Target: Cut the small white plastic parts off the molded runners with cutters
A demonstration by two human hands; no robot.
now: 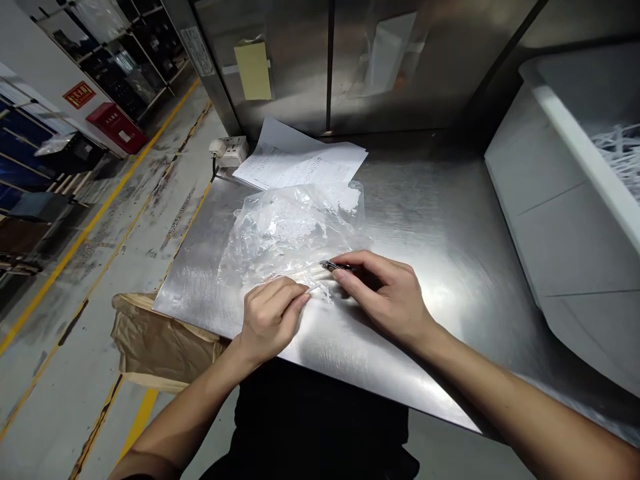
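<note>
My left hand (274, 313) is closed in a pinch near the front of the steel table, with a thin white plastic piece (315, 289) sticking out from the fingertips. Just to the right, my right hand (387, 283) is closed on a small black-and-silver tool (336, 266); its exact kind is mostly hidden by the fingers. The tool's tip points left, a little above the white piece and apart from it. Behind both hands lies a crumpled clear plastic bag (285, 223). Small white plastic pieces lie at its near edge, partly covered by my left hand.
Printed sheets (305, 160) lie behind the bag, beside a white power strip (233, 152). A large grey-white bin (530, 160) with white plastic pieces in it stands on the right. Below the table's left edge is an open brown paper bag (165, 347). A steel wall panel closes off the back.
</note>
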